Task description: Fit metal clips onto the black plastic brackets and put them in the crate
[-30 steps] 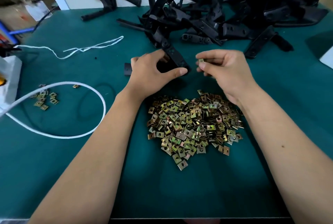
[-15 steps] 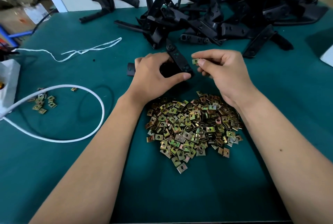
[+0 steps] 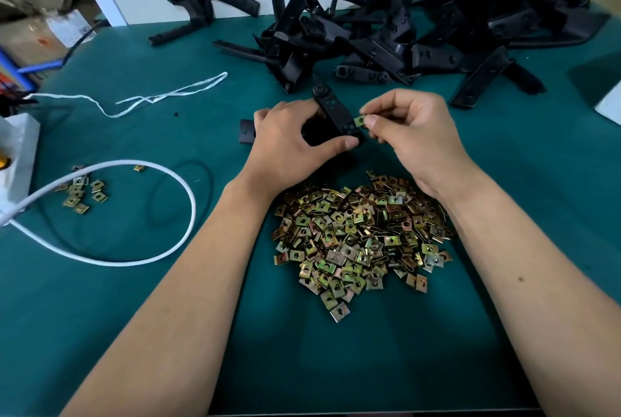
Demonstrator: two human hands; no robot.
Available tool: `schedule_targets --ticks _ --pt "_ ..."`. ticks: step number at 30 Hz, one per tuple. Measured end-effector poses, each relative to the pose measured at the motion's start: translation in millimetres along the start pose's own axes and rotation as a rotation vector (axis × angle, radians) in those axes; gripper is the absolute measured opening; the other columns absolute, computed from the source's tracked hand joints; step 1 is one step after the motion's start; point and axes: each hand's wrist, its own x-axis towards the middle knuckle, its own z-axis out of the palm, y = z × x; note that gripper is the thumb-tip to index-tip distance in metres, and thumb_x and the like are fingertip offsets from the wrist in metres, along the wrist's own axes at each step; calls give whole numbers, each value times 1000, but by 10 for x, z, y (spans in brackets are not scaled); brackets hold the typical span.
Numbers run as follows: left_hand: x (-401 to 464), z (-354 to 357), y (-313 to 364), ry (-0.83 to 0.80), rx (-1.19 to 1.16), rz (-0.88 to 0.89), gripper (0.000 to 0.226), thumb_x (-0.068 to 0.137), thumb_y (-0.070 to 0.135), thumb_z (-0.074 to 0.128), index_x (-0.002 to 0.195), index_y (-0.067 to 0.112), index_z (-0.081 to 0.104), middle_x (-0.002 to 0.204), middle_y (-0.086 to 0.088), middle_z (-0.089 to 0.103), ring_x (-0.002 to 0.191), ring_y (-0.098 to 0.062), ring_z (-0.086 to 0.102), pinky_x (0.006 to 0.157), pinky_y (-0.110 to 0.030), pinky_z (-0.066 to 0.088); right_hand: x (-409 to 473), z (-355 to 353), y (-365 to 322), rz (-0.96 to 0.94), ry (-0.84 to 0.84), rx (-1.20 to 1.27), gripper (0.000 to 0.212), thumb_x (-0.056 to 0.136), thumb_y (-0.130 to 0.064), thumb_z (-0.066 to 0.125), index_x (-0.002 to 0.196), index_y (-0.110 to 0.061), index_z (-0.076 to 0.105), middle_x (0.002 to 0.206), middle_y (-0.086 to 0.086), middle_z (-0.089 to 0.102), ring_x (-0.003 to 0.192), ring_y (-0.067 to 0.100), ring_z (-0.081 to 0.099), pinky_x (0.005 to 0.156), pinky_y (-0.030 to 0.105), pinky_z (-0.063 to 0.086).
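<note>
Black plastic fills your left hand [image 3: 295, 141]: you grip a flat, matte bracket [image 3: 332, 114] with fingers over its far side and thumb along its near edge, its long arm angled up toward 11 o'clock, ending in a round boss. Small holes dot the arm. At 3 o'clock of that bracket, your right hand [image 3: 413, 137] pinches one metal clip [image 3: 360, 120] between thumb and forefinger, the clip touching the bracket's right edge. It is a small square of yellowish, iridescent plated steel with a hole in its middle. At 6 o'clock from your hands, just beyond your wrists, lies a heap of clips [image 3: 359, 238], shiny and jumbled. At 12 o'clock sits a tangled pile of brackets [image 3: 403, 33], angular and dull black. On the green tabletop [image 3: 134, 299], at 9 o'clock, a white cord [image 3: 161, 178] loops near a few loose clips [image 3: 80, 191].
</note>
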Motion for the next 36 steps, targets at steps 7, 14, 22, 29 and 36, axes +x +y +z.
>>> schedule_targets --ticks 7,14,22,29,36 --pt "4 34 14 -42 57 39 58 80 76 51 104 28 71 94 9 67 100 -17 57 100 -46 36 -18 21 -34 -58 -5 -74 20 89 -12 76 87 -32 76 84 -12 76 82 1 71 80 19 55" --pt "8 79 51 -107 175 40 52 92 68 52 105 18 61 102 4 62 104 -24 54 99 -47 33 -9 -5 -18 -52 48 -18 15 85 -8 79 89 -22 76 79 -3 77 71 10 71 73 23 56" --pt "18 101 126 -135 313 21 57 95 66 46 105 11 57 111 -2 63 109 -27 53 100 -46 32 -19 -7 -36 -102 51 -70 24 83 -9 79 98 -26 72 75 -2 74 67 15 68 75 30 58" --pt "36 84 167 -165 374 44 50 95 67 46 94 17 42 98 3 50 108 -29 51 99 -45 31 3 -25 -84 -150 -78 -156 29 87 -2 76 108 -20 68 79 2 72 73 21 71 74 32 57" --pt "18 92 172 -156 385 51 59 95 67 44 107 10 53 110 -4 60 110 -29 51 101 -45 31 -1 -9 -93 -247 -75 -302 26 87 -3 76 106 -19 69 75 1 70 70 18 67 70 29 55"
